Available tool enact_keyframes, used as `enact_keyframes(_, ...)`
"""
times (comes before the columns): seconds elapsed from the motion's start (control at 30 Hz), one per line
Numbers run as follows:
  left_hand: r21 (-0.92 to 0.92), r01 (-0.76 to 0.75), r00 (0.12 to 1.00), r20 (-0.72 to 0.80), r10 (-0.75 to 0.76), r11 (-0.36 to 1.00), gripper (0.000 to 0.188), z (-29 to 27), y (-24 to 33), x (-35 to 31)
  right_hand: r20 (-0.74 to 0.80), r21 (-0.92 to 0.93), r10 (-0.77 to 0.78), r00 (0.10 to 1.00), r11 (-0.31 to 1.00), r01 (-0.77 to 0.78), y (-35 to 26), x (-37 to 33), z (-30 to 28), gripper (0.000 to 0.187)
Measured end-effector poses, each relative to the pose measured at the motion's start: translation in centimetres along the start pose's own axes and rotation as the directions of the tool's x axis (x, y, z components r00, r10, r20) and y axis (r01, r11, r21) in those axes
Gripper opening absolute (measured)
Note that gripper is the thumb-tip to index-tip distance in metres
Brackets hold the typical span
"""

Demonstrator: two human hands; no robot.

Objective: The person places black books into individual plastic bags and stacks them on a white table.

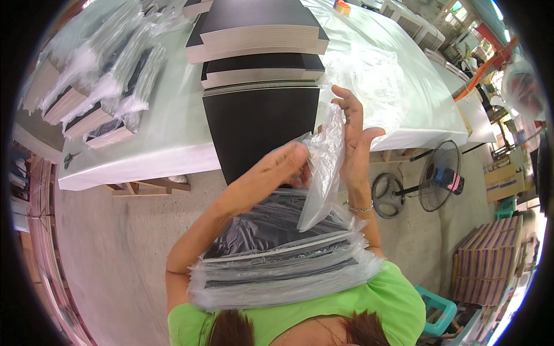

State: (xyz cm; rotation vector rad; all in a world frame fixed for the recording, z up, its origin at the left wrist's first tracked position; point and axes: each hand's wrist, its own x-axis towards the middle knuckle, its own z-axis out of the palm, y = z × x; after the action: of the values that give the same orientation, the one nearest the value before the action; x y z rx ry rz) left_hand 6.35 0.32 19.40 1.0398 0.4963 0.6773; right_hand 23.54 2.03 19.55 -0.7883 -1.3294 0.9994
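A clear plastic bag [323, 167] hangs upright between my two hands, its lower end over the wrapped pile. My left hand [285, 164] is closed at the bag's left side, its fingertips partly hidden. My right hand [355, 130] stands at the bag's right side with its fingers raised and apart, the bag lying against it. Just beyond my left hand is a large black panel [262, 127] at the front of a row of black boards. Close to my body lies a pile of plastic-wrapped dark flat pieces [277, 259].
More stacked black boards with pale edges [262, 40] run back along the white-covered table [179, 109]. Plastic-wrapped stacks [109, 109] and scissors [70, 160] lie at left. Loose clear plastic [375, 86] spreads at right. A black fan [441, 176] and a teal stool [435, 311] stand right.
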Motion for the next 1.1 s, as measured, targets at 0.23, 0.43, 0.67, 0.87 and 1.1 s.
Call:
enact_keyframes(0.23, -0.090, -0.061, 0.981, -0.190, 0.043, 0.994, 0.025, -1.0, -0.5, 1.0, 0.107, -0.216, -0.228, 0.968, 0.945, 0.246, 1.5, -0.2, -0.3, 0.055)
enact_keyframes(0.43, -0.288, -0.028, 0.986, -0.167, -0.022, 0.957, 0.025, -2.0, -0.6, 0.8, -0.017, -0.158, -0.171, 0.985, 0.973, 0.166, 2.2, -0.4, -1.2, 0.014)
enact_keyframes(0.67, 0.025, -0.113, 0.966, -0.230, 0.115, 0.993, 0.026, -1.9, -1.7, 0.8, -0.016, -0.111, -0.167, 0.986, 0.980, 0.164, 2.9, -0.6, -1.3, 0.010)
enact_keyframes(0.87, -0.165, -0.129, 0.950, -0.302, 0.075, 0.978, 0.023, -3.2, -1.2, 0.6, 0.049, 0.670, 0.015, 0.999, 0.741, -0.044, 6.3, -2.2, -5.5, 0.016)
enact_keyframes(1.1, -0.219, -0.173, 0.909, -0.412, 0.070, 0.960, 0.019, -8.2, -1.2, -1.4, -0.675, 0.064, 0.037, 0.736, 0.998, 0.009, 6.3, -6.6, -20.5, 0.022)
